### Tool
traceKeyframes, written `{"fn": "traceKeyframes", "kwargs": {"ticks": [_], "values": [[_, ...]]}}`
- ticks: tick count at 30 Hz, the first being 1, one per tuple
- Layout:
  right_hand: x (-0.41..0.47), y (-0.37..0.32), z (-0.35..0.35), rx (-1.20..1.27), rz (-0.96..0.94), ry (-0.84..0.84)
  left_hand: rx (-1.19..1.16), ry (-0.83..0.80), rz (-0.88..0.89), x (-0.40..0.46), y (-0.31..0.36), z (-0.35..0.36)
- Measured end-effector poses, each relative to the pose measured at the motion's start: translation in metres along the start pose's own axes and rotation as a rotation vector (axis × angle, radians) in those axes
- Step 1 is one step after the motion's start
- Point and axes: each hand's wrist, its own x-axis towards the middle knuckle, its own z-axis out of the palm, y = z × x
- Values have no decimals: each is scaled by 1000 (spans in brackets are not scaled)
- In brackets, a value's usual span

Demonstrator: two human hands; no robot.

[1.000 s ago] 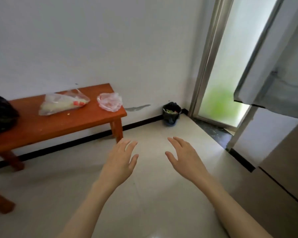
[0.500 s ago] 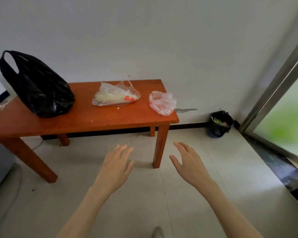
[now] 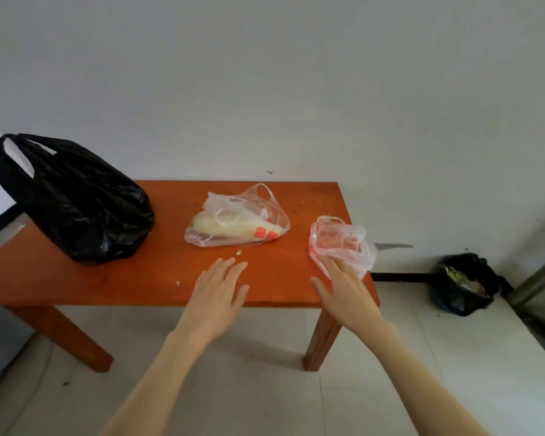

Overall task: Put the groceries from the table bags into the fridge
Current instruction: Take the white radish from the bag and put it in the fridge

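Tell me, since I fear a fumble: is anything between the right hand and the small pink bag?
Nothing visible: the right hand is open, its fingertips at the small pink bag near the table's right end.

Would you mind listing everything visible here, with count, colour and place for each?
table: one, red-brown wood, against the wall
black bag: one, black, table's left end
clear bag: one, transparent, pale vegetable inside, table's middle
pinkish bag: one, translucent pink, table's right end
bin: one, black liner, on the floor at right
left hand: one, fingers straight, over the table's front edge
right hand: one, fingers straight, at the pinkish bag
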Motion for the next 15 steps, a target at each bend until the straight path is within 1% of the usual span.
{"fn": "traceKeyframes", "kwargs": {"ticks": [4, 7, 9, 11, 13, 15], "values": [[52, 7, 18, -24, 16, -92, -1, -105, -46, 45, -24, 21], [91, 11, 32, -28, 35, -134, -9, -130, -46, 84, -42, 32], [120, 13, 46, -14, 51, -157, 0, -111, -14, 117, -56, 37], [153, 14, 61, 11, 71, -173, 20, -98, 54, 156, -69, 38], [187, 14, 77, 35, 90, -168, 15, -124, 87, 197, -80, 39], [222, 13, 92, 34, 119, -154, 38, -194, 112, 238, -93, 41]]}}
